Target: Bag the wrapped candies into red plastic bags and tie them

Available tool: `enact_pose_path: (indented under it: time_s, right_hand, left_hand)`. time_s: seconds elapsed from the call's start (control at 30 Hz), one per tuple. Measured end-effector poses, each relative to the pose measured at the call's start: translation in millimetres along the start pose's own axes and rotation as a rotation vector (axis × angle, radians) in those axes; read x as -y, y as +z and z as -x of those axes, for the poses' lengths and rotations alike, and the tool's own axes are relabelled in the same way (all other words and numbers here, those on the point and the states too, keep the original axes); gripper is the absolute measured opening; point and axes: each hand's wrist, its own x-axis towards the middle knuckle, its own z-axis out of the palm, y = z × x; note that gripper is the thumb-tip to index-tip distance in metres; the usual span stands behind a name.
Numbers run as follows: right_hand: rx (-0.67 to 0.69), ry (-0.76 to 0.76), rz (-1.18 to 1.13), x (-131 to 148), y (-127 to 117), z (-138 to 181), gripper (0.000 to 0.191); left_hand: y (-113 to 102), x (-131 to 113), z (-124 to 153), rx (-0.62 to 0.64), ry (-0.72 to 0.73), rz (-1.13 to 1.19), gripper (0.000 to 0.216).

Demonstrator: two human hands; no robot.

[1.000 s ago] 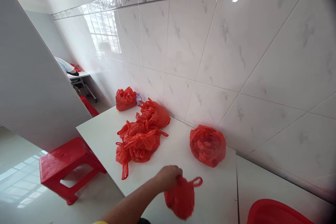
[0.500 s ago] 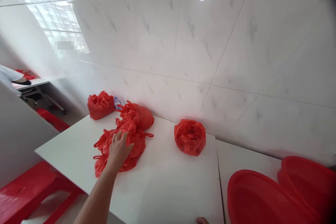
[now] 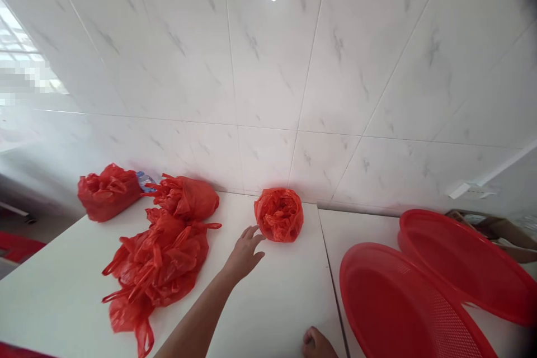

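Observation:
My left hand (image 3: 245, 254) reaches over the white table with its fingers apart, holding nothing. Its fingertips are beside the left edge of a rounded, crumpled red plastic bag (image 3: 279, 215); whether they touch it I cannot tell. My right hand (image 3: 318, 344) is low at the bottom edge, over the table, its fingers curled in and nothing visible in them. To the left of my left hand lies a heap of red plastic bags (image 3: 168, 260) with loose handles. Behind the heap sits a filled red bag (image 3: 188, 198) against the wall.
Another full red bag (image 3: 108, 193) stands at the far left, with a clear plastic bottle (image 3: 145, 181) beside it. Two red plastic baskets (image 3: 386, 302) rest on the adjoining table at right. A tiled wall (image 3: 268, 78) runs behind the white table (image 3: 247, 313).
My left hand has moved right, from over the heap of bags to beside the rounded bag. The view has turned right, and more of my right hand and the baskets shows.

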Motion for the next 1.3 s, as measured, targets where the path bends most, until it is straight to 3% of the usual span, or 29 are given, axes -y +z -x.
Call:
enact_pose_path:
  time_s: [0.17,0.3,0.43,0.63,0.8,0.87,0.93,1.0,1.17,1.3]
  right_hand:
    - [-0.023,-0.021,-0.024,-6.4,2.6,-5.6,0.011]
    - [-0.009,-0.055,-0.027,-11.2,3.0,-8.9,0.015]
    - [0.030,-0.029,-0.065,-7.9,-1.3,-2.7,0.015]
    - [0.048,-0.043,-0.056,0.0,-8.5,7.1,0.014]
    - [0.060,-0.068,-0.011,-8.6,-6.3,4.4,0.018]
    - [0.110,-0.084,0.000,-4.9,-4.7,4.3,0.031]
    - [0.076,-0.156,0.025,10.7,-4.4,4.3,0.051]
    - [-0.087,-0.291,0.087,39.0,-6.6,2.0,0.067]
    - [-0.478,-0.633,0.279,126.1,-24.9,-26.3,0.082]
    - [-0.512,-0.676,0.388,162.3,-39.4,-62.0,0.090]
  left_hand:
    - [15.4,-19.0,-49.4,0.100,-0.047,-0.079,0.043]
    - [21.9,-25.7,-67.4,0.140,-0.111,-0.104,0.045]
    - [18.4,-38.1,-68.1,0.095,-0.107,-0.057,0.059]
    - [15.4,-52.9,-52.3,-0.066,-0.060,0.310,0.062]
    - [18.0,-49.2,-52.2,-0.076,-0.261,0.528,0.057]
    - [17.3,-46.7,-54.6,-0.092,-0.326,0.567,0.052]
    - [17.0,-44.6,-55.6,-0.109,-0.340,0.597,0.046]
    - [18.1,-42.6,-54.7,-0.125,-0.340,0.632,0.041]
    - [24.3,-38.6,-46.2,-0.166,-0.271,0.578,0.043]
    - [23.6,-37.1,-35.9,-0.106,-0.236,0.538,0.022]
